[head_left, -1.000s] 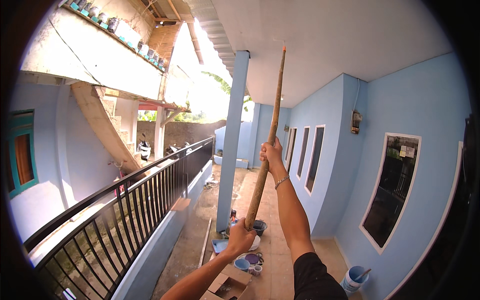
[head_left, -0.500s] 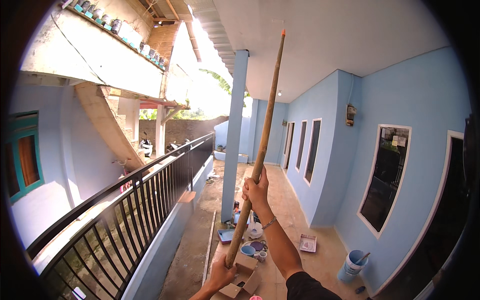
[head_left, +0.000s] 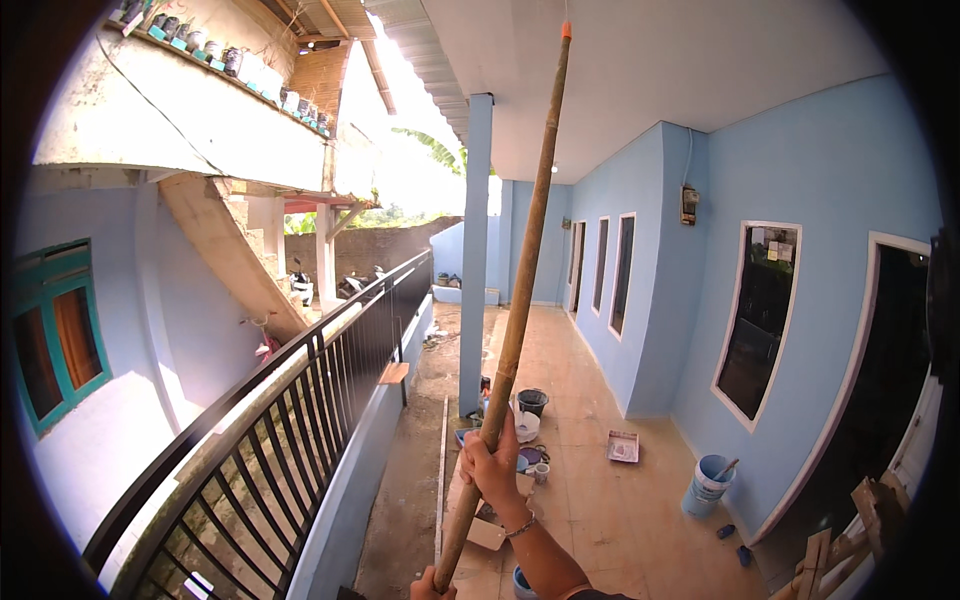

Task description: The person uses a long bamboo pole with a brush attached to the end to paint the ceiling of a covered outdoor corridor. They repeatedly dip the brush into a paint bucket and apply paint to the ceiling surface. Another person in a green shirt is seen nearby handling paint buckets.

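A long bamboo pole (head_left: 536, 240) slants up through the middle of the view to a small orange tip (head_left: 566, 30) near the white ceiling (head_left: 650, 60). Whether the tip touches the ceiling I cannot tell. My right hand (head_left: 490, 460), a bracelet on its wrist, is closed around the lower part of the pole. Below it, at the bottom edge, my left hand (head_left: 430, 585) also grips the pole and is partly cut off. Behind my forearm are a cardboard box (head_left: 485, 535), a dark bucket (head_left: 532, 402) and several small tubs.
A black railing (head_left: 300, 420) runs along the left. A blue column (head_left: 475, 230) stands beyond the pole. The blue wall (head_left: 640, 270) lines the right, with a paint pail (head_left: 707, 490), shallow tray (head_left: 622, 448), sandals (head_left: 743, 555) and wooden boards (head_left: 840, 550) at its foot.
Both hands have moved lower in the picture, still gripping the pole, whose orange tip now appears higher up. The surroundings have shifted upward, and more floor shows on the right.
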Tool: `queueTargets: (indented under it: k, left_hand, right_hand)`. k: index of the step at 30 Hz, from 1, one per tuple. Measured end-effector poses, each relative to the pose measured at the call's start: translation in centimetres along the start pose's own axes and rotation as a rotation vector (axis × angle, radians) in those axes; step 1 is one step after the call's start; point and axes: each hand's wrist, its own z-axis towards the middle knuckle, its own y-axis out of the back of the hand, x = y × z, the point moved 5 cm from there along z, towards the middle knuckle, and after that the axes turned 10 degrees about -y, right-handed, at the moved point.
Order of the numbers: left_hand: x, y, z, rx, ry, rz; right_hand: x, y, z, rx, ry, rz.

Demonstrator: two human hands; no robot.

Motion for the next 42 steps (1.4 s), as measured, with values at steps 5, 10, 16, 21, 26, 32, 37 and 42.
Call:
queueTargets:
  k: [5,10,16,21,26,32,37,42]
  left_hand:
    - [2.7,1.0,-9.7,0.14,0.194,0.258]
    - [4.1,0.5,-19.7,0.291,0.404,0.211]
    - [5.1,0.5,-29.7,0.593,0.635,0.222]
    - [4.5,-1.2,-32.9,0.801,0.798,0.233]
    - [6.0,-8.2,-28.4,0.871,0.856,0.304]
    - [8.5,-25.1,-20.2,0.895,0.909,0.401]
    - [7.7,-37.4,-12.8,0.916,0.869,0.437]
    - [8.1,-41.7,-8.9,1.014,1.053,0.408]
  right_hand:
    - [-2.7,1.3,-6.9,-0.011,-0.144,0.03]
    - [-6.9,9.5,-8.6,-0.201,-0.313,0.059]
    - [-19.0,23.8,-16.4,-0.604,-0.736,0.052]
    - [-24.7,33.9,-26.1,-0.84,-0.947,-0.043]
    - [-29.5,45.8,-28.4,-1.034,-1.07,-0.066]
    - [-35.5,63.8,-23.8,-1.055,-1.218,-0.063]
    - [-36.8,76.2,-16.4,-1.101,-1.248,-0.053]
    - [-36.8,80.5,-12.8,-1.092,-1.389,-0.179]
